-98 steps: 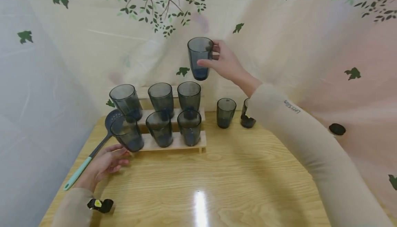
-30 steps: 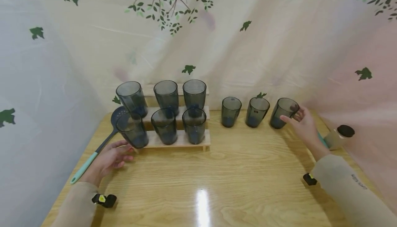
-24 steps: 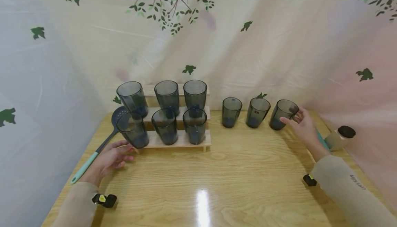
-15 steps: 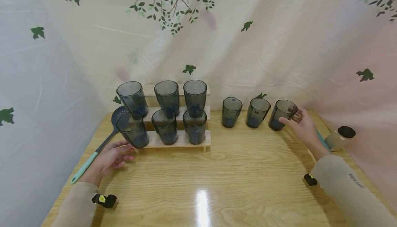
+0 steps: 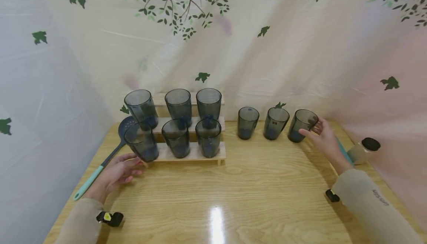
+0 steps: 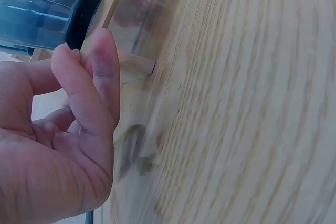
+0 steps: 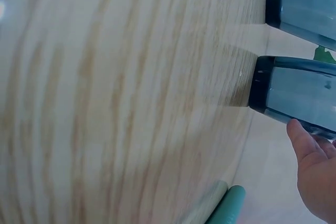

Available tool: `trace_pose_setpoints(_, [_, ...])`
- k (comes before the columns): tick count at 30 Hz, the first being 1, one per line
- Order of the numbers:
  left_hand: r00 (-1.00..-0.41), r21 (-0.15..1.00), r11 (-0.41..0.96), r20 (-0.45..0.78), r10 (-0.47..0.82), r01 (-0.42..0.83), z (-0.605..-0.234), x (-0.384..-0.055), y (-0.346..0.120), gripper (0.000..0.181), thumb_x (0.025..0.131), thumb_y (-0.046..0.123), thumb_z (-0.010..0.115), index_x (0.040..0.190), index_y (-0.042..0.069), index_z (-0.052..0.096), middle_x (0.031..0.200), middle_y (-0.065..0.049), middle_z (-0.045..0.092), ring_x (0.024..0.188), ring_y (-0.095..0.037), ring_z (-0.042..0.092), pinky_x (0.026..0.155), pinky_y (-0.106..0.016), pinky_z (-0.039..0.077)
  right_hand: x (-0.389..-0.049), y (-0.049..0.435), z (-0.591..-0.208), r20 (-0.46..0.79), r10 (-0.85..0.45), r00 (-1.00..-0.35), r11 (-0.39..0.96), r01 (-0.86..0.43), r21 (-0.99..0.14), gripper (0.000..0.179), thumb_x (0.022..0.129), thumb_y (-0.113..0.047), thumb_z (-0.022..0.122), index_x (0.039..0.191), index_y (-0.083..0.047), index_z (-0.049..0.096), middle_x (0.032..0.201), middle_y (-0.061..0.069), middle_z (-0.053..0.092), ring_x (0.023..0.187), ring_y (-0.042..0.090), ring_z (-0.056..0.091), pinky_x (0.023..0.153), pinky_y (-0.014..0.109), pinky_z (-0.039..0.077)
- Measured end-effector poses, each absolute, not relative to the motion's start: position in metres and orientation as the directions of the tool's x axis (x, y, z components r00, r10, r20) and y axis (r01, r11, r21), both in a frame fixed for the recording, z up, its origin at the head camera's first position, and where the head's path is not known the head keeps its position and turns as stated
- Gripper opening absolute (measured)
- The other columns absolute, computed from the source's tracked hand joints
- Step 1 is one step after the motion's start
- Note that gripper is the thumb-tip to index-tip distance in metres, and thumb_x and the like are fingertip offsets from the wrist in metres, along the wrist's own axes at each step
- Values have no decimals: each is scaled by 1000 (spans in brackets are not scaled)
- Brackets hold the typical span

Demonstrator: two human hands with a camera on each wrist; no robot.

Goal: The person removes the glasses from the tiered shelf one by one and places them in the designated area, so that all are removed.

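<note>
My right hand [image 5: 323, 140] holds a smoky blue-grey glass tumbler [image 5: 300, 127] by its right side, thumb in front and fingers behind. In the right wrist view that tumbler [image 7: 299, 90] stands upright, its thick base at the tabletop. Two matching tumblers stand to its left, the nearer one [image 5: 276, 124] and a farther one [image 5: 248, 124]. My left hand [image 5: 118, 171] lies at the front left corner of a wooden tiered rack [image 5: 197, 156], fingers loosely bent. In the left wrist view its fingertips [image 6: 105, 48] are right at the rack's edge, below a tumbler [image 6: 42, 11].
Two rows of tumblers fill the rack's tiers. A slotted spoon [image 5: 100, 170] with a mint handle lies left of it, beside my left forearm. At the right edge are a black-lidded container [image 5: 361, 151] and a turquoise handle [image 5: 344, 152]. A leaf-print cloth [image 5: 267, 62] hangs behind the table.
The right hand has brought the tumbler down from above the rack to the right end of the table row. Since then it has shifted slightly left. The left hand has stayed at the rack.
</note>
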State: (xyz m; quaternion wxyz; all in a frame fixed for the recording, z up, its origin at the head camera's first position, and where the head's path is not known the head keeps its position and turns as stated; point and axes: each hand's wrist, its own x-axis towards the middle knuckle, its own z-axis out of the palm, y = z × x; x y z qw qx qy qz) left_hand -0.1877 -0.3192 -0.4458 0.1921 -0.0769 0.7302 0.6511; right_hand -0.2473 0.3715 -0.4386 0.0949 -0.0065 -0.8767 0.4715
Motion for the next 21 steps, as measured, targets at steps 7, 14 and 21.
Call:
trace_pose_setpoints(7, [-911, 919, 132, -388, 141, -371, -444, -187, -319, 66, 106, 28, 57, 155, -2, 24, 108, 4, 68, 81, -11, 71, 56, -19, 53, -247, 371, -439, 151, 112, -982, 535, -69, -842, 94, 95, -35, 73, 159, 0, 14, 157, 29, 31, 138, 49, 39, 92, 15, 49])
trace_pose_setpoints(14, [-907, 917, 140, -393, 149, -374, -444, -189, -318, 68, 106, 27, 56, 156, -3, 21, 109, 3, 68, 81, -11, 71, 57, -20, 53, -242, 367, -433, 134, 122, -984, 514, -53, -856, 92, 97, -30, 71, 159, 2, 10, 158, 31, 27, 139, 51, 36, 95, 16, 48])
trace_pose_setpoints(21, [-904, 912, 129, -405, 136, -389, -443, -188, -319, 64, 107, 23, 53, 156, -3, 21, 108, 3, 68, 82, -12, 71, 58, -20, 54, -245, 369, -427, 75, 75, -994, 546, -22, -838, 112, 94, -45, 72, 161, -10, -10, 164, 29, 3, 145, 54, 19, 110, 68, 28])
